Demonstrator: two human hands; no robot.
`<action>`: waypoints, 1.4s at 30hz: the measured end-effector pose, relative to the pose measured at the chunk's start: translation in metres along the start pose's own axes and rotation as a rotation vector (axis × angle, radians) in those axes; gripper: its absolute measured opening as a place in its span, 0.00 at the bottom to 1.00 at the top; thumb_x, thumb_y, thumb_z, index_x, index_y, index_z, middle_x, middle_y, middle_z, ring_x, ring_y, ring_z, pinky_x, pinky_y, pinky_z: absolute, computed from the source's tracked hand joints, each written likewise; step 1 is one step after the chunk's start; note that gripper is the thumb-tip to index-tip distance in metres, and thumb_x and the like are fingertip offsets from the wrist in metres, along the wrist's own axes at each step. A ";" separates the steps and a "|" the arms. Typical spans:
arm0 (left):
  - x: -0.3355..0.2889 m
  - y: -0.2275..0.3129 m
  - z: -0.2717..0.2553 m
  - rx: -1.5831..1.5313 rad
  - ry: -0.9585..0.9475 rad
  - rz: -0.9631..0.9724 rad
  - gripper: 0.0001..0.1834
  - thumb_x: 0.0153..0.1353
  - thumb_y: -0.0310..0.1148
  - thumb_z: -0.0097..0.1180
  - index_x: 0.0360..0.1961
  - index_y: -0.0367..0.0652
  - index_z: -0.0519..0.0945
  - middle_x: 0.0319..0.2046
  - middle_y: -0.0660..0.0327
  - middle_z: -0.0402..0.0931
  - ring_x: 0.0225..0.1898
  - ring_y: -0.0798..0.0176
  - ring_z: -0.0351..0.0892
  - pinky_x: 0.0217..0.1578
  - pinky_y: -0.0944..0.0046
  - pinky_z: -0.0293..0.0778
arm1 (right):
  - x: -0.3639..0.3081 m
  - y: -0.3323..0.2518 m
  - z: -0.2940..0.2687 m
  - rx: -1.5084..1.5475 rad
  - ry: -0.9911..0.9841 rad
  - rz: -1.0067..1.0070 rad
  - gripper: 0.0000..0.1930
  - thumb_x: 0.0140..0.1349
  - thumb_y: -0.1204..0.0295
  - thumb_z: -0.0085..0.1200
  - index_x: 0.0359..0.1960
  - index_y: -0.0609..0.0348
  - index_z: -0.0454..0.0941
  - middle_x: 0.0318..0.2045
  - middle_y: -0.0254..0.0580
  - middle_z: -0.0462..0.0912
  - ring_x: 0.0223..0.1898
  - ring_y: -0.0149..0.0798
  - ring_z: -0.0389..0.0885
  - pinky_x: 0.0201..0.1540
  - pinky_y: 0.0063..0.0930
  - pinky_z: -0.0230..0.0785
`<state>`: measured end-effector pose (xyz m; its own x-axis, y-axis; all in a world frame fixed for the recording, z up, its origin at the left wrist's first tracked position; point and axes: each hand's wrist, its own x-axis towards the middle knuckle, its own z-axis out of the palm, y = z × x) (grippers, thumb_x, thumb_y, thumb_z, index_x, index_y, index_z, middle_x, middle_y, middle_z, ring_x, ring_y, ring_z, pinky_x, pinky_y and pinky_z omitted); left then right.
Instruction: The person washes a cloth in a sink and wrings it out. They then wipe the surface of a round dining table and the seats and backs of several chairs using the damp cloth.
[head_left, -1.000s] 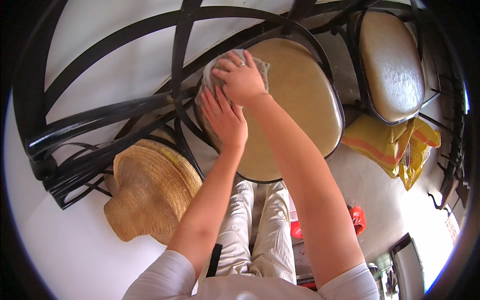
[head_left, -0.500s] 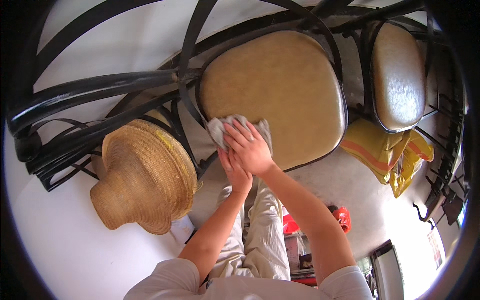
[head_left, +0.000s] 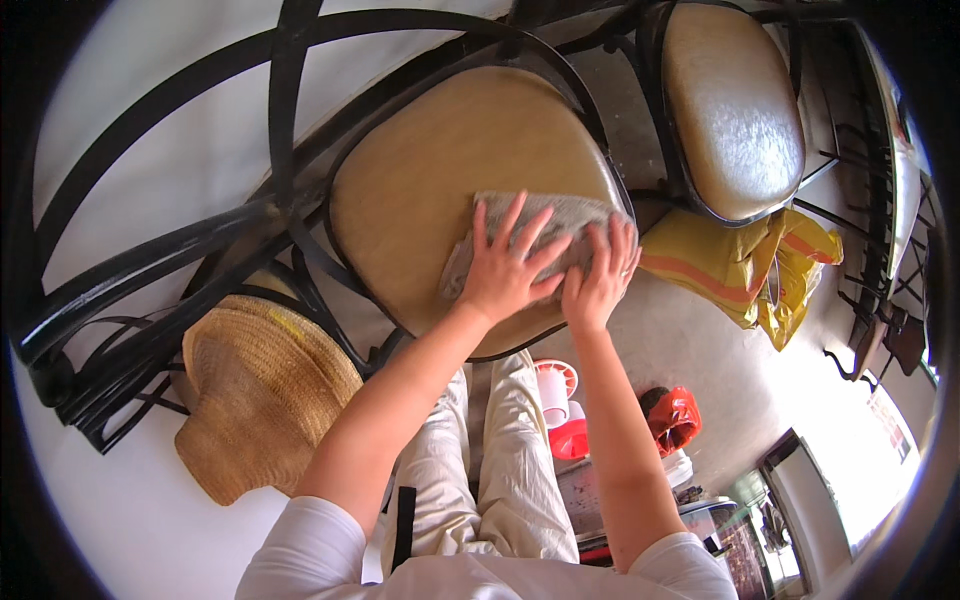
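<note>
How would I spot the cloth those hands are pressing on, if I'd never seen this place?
Find the black metal chair with the tan padded seat. On the seat's near right part lies a grey cloth, flat under the left hand and right hand. It is the only grey, fuzzy thing there.

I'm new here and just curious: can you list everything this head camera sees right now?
Grey cloth: one, spread flat on the near chair's seat, under both hands.
Cushioned chair seat: one, tan, black metal frame, centre.
Second chair seat: one, tan-brown, black frame, upper right.
Straw hat: one, yellow-brown, lower left, beside the chair frame.
Yellow bag: one, with orange stripes, on the floor below the second chair.
Red plastic bag: one, on the floor, right of the legs.
Red and white containers: number unclear, by the knees.
Trousers: cream, bottom centre.
Left hand: fingers spread, pressing the cloth.
Right hand: flat on the cloth's right edge.
</note>
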<state>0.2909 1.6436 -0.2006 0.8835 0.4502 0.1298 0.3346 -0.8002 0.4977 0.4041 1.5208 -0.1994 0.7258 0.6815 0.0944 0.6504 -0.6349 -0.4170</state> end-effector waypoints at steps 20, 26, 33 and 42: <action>-0.054 0.030 -0.126 0.115 -0.238 0.086 0.21 0.61 0.33 0.56 0.56 0.54 0.81 0.57 0.62 0.69 0.53 0.54 0.71 0.52 0.53 0.72 | -0.045 -0.084 -0.069 0.518 -0.178 0.127 0.22 0.49 0.83 0.52 0.50 0.63 0.74 0.57 0.61 0.67 0.56 0.65 0.70 0.55 0.51 0.70; 0.148 0.029 -0.330 0.472 0.404 0.247 0.26 0.59 0.33 0.55 0.60 0.59 0.79 0.64 0.70 0.65 0.54 0.56 0.63 0.54 0.55 0.63 | 0.195 -0.201 -0.221 0.581 0.321 -0.439 0.28 0.51 0.82 0.56 0.58 0.63 0.73 0.60 0.60 0.66 0.60 0.62 0.69 0.61 0.53 0.64; 0.263 -0.016 -0.389 0.740 0.456 0.093 0.34 0.61 0.29 0.53 0.71 0.57 0.66 0.64 0.61 0.65 0.62 0.53 0.65 0.61 0.46 0.62 | 0.345 -0.261 -0.263 0.125 0.205 -0.620 0.30 0.56 0.72 0.65 0.63 0.49 0.71 0.59 0.41 0.71 0.60 0.56 0.69 0.63 0.51 0.61; 0.207 -0.052 -0.425 0.775 0.435 0.039 0.38 0.58 0.26 0.57 0.71 0.57 0.66 0.55 0.57 0.71 0.51 0.54 0.73 0.59 0.49 0.65 | 0.317 -0.331 -0.204 -0.068 0.354 -0.579 0.38 0.48 0.67 0.72 0.62 0.46 0.67 0.58 0.39 0.69 0.63 0.52 0.65 0.68 0.62 0.53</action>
<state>0.3171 1.9472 0.1647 0.7488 0.4019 0.5270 0.5743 -0.7904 -0.2132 0.4645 1.8724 0.1534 0.2791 0.7651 0.5803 0.9601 -0.2335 -0.1538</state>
